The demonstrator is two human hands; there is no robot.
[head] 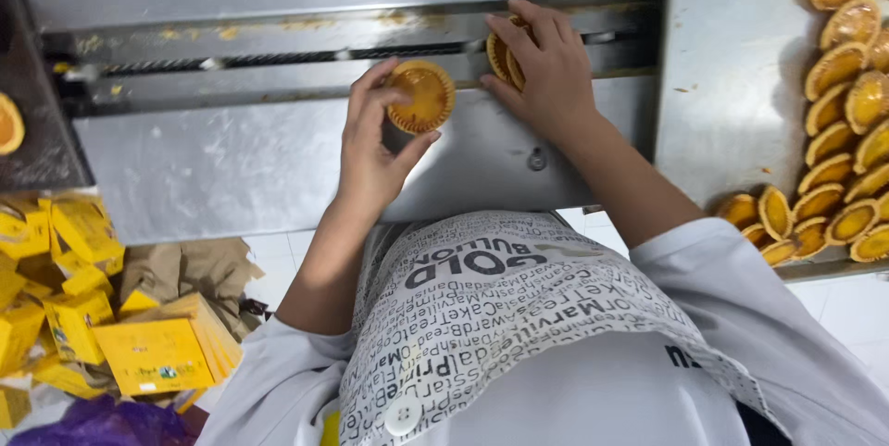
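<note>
**A:** how were the arms set?

**B:** both bare forearms reached forward, white sleeves pushed up past the elbows. The left hand (375,145) was palm-down, fingers curled in a pinch.

**A:** and the other?

**B:** the right hand (544,66) lay flatter, fingers spread and bent, wrist angled inward.

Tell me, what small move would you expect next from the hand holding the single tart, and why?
Probably the left hand sets its tart down in the metal channel just above it, since the right hand already presses a few upright tarts there.
</note>
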